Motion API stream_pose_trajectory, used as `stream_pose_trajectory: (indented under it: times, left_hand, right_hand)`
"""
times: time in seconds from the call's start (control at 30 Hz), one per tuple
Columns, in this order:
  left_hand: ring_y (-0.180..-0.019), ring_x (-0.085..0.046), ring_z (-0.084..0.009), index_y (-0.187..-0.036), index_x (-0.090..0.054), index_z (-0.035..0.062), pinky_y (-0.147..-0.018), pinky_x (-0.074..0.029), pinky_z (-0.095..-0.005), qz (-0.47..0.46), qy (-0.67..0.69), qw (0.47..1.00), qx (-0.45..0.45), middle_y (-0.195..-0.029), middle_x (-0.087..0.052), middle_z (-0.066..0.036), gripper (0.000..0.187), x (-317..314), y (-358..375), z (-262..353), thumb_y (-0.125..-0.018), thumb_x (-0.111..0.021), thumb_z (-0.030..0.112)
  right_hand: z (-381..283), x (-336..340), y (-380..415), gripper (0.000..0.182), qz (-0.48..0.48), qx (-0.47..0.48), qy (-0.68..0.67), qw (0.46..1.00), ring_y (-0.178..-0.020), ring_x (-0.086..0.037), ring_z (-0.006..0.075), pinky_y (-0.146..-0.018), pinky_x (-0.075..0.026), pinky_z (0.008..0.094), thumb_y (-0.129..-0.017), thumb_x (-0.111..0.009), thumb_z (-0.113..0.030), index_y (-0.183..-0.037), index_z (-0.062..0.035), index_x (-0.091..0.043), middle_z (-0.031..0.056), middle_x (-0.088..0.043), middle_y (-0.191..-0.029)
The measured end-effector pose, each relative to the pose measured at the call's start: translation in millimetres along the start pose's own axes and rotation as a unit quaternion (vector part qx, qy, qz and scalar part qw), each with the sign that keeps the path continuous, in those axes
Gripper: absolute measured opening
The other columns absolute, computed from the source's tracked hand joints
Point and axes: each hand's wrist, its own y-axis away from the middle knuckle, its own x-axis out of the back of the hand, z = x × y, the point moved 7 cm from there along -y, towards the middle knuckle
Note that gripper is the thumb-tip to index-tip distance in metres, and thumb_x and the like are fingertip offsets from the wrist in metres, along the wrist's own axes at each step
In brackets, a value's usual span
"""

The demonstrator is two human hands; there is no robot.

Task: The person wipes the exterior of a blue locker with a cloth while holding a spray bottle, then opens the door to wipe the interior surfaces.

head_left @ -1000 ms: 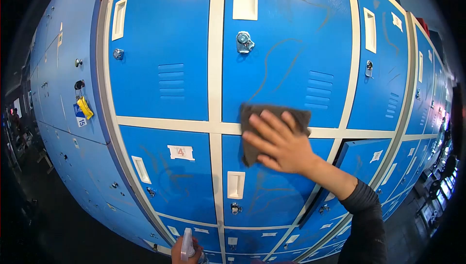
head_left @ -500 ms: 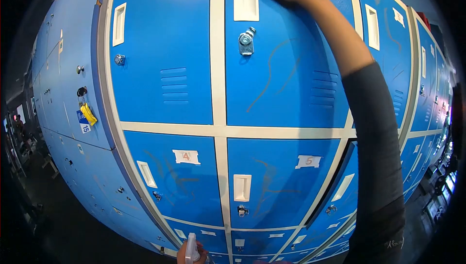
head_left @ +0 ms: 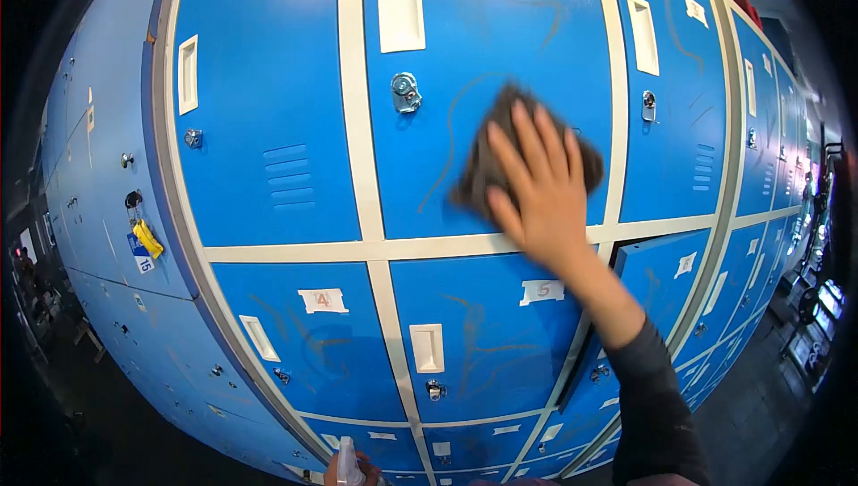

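Note:
My right hand (head_left: 543,191) presses a dark cloth (head_left: 487,151) flat against the lower part of the blue locker door (head_left: 483,48) in the upper middle. Its fingers are spread over the cloth, which is slightly blurred. Grey curved smears mark the door beside the cloth and above it. At the bottom edge my left hand (head_left: 357,470) is closed round a translucent white bottle (head_left: 347,464), only partly in view. The metal latch (head_left: 406,92) of the upper middle door is to the left of the cloth.
Doors numbered 4 (head_left: 322,301) and 5 (head_left: 542,291) are below, with smears on them. A door (head_left: 657,280) at the lower right stands ajar. On the left, lighter blue lockers carry a key with a yellow tag (head_left: 147,240). Gym equipment (head_left: 818,307) shows at the far right.
My right hand has moved down from the top of the door to its lower part, and the cloth now shows beneath it. The view has shifted slightly. My left hand still holds the bottle.

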Motion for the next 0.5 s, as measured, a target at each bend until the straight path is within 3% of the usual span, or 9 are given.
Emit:
stream_pose_trajectory:
  times: [0.1,0.23,0.3,0.4,0.43,0.47,0.5]
  left_hand:
    - [-0.085,-0.059,-0.0155,-0.124,-0.054,0.0026,-0.075,-0.049,-0.0295,-0.013,0.089,0.992,0.088,-0.096,-0.062,-0.004,0.049,-8.1,-0.1,23.2,-0.079,-0.072,0.007]
    - [-0.086,-0.059,-0.0149,-0.126,-0.053,0.0019,-0.075,-0.049,-0.0289,-0.068,0.037,0.997,0.021,-0.096,-0.062,-0.004,0.051,-9.7,-4.8,64.4,-0.078,-0.072,0.004]
    - [-0.086,-0.059,-0.0146,-0.127,-0.053,0.0017,-0.075,-0.049,-0.0284,-0.065,0.038,0.997,0.008,-0.096,-0.061,-0.003,0.052,-13.5,-5.8,75.9,-0.079,-0.071,0.002]
    - [-0.085,-0.059,-0.0142,-0.129,-0.051,0.0023,-0.074,-0.049,-0.0276,-0.070,0.022,0.996,-0.054,-0.095,-0.061,-0.003,0.053,-23.7,-9.8,33.5,-0.079,-0.070,0.002]
    - [-0.085,-0.058,-0.0142,-0.129,-0.051,0.0023,-0.074,-0.049,-0.0277,-0.070,0.026,0.996,-0.050,-0.095,-0.061,-0.003,0.053,-24.6,-9.9,35.6,-0.079,-0.070,0.001]
    - [-0.085,-0.058,-0.0141,-0.129,-0.051,0.0023,-0.074,-0.049,-0.0278,-0.068,0.030,0.996,-0.047,-0.095,-0.061,-0.003,0.053,-25.9,-8.6,39.7,-0.079,-0.069,0.001]
    - [-0.085,-0.058,-0.0141,-0.129,-0.051,0.0023,-0.074,-0.049,-0.0278,-0.066,0.033,0.996,-0.043,-0.095,-0.061,-0.003,0.053,-26.7,-8.3,42.0,-0.079,-0.069,0.000]
  right_hand:
    - [-13.6,-10.9,78.8,0.057,-0.086,0.040,-0.007,0.996,-0.140,-0.029,0.0299,-0.113,-0.014,0.0517,-0.088,-0.048,-0.046,-0.139,-0.0215,-0.048,0.0104,-0.035,-0.150]
    - [11.4,-2.4,35.4,0.057,-0.090,0.076,-0.004,0.993,-0.140,-0.029,0.0282,-0.114,-0.014,0.0503,-0.087,-0.048,-0.046,-0.140,-0.0243,-0.047,0.0078,-0.034,-0.151]
    - [34.3,5.9,-20.3,0.059,-0.023,0.077,0.003,0.997,-0.140,-0.029,0.0300,-0.113,-0.016,0.0507,-0.085,-0.051,-0.044,-0.140,-0.0231,-0.046,0.0084,-0.035,-0.151]
    - [81.4,10.4,-109.2,0.054,0.143,0.086,0.057,0.984,-0.133,-0.038,0.0319,-0.111,-0.022,0.0491,-0.086,-0.055,-0.041,-0.136,-0.0203,-0.050,0.0109,-0.043,-0.144]
    - [98.7,13.5,-138.3,0.054,0.170,0.084,0.051,0.981,-0.131,-0.039,0.0322,-0.110,-0.023,0.0480,-0.086,-0.054,-0.040,-0.136,-0.0195,-0.050,0.0118,-0.044,-0.143]
    - [104.3,29.7,-162.6,0.047,0.151,0.023,0.057,0.987,-0.131,-0.039,0.0357,-0.107,-0.028,0.0488,-0.089,-0.049,-0.035,-0.128,-0.0092,-0.053,0.0189,-0.045,-0.140]
    - [125.8,26.7,-186.0,0.047,0.193,0.027,0.097,0.976,-0.130,-0.039,0.0367,-0.106,-0.029,0.0498,-0.089,-0.048,-0.037,-0.128,-0.0105,-0.053,0.0190,-0.045,-0.139]
